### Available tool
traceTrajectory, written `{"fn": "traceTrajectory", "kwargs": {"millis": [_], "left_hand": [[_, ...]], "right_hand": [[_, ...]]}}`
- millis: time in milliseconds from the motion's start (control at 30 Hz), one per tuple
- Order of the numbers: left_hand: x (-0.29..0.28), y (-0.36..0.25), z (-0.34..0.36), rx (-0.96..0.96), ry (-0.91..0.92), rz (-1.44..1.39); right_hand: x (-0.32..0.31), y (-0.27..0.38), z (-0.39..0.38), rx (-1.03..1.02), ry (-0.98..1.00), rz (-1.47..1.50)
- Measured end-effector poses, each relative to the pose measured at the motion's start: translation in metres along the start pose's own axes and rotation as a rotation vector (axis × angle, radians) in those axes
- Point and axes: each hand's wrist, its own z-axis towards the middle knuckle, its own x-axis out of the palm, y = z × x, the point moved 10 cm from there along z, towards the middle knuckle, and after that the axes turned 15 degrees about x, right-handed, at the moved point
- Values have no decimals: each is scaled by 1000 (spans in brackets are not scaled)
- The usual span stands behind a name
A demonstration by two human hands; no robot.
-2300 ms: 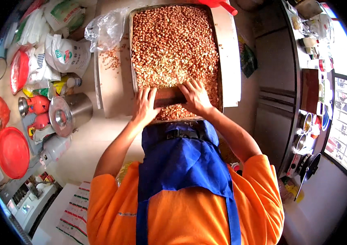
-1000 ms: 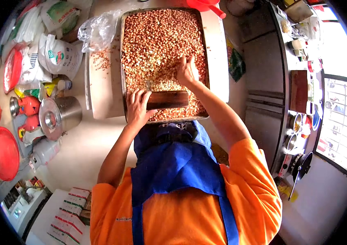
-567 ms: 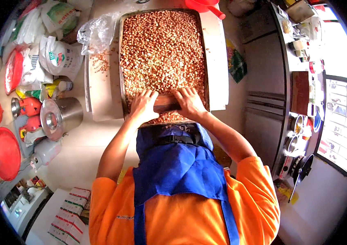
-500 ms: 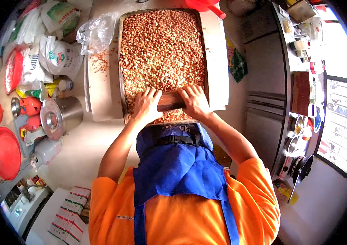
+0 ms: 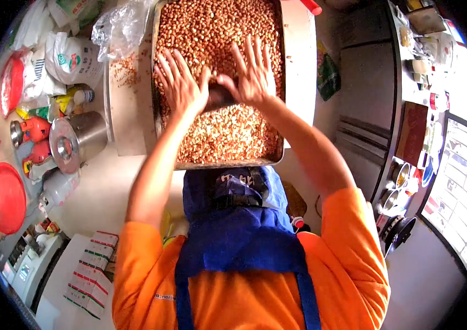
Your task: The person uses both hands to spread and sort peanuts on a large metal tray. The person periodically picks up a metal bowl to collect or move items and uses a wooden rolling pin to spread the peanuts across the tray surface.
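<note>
Clear plastic bag (image 5: 123,30), upper left: crumpled, light, soft. It lies on the pale surface (image 5: 129,107) among loose reddish crumbs.

Tray (image 5: 228,164), upper centre: shallow, dark-rimmed, probably stiff and heavy when full; best held by the rim at two opposite sides.

Left hand (image 5: 183,91), upper centre: fingers spread and extended, not wrapped round anything; thumb side against the block's left end.

Dark brown block (image 5: 220,99), between the hands, lying across the nuts: apparently wood, so likely rigid, of moderate weight, hard to damage, perhaps smooth from wear. Sound hold: one palm at each end, with even pressure.

Nuts (image 5: 231,135), filling the tray: small, loose, dry-looking, apt to roll and crack; paler pieces lie below the block.

Right hand (image 5: 255,77), right of the block: fingers likewise splayed, thumb towards its right end.
</note>
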Motion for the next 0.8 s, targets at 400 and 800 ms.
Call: {"fn": "traceTrajectory", "kwargs": {"millis": [400,800], "left_hand": [[-2,-44,-124,182,149,-143],[-23,-58,-177,225,163,-232]], "right_hand": [[-1,6,-141,-88,72,24],[-10,-5,-173,-178,64,199]]}}
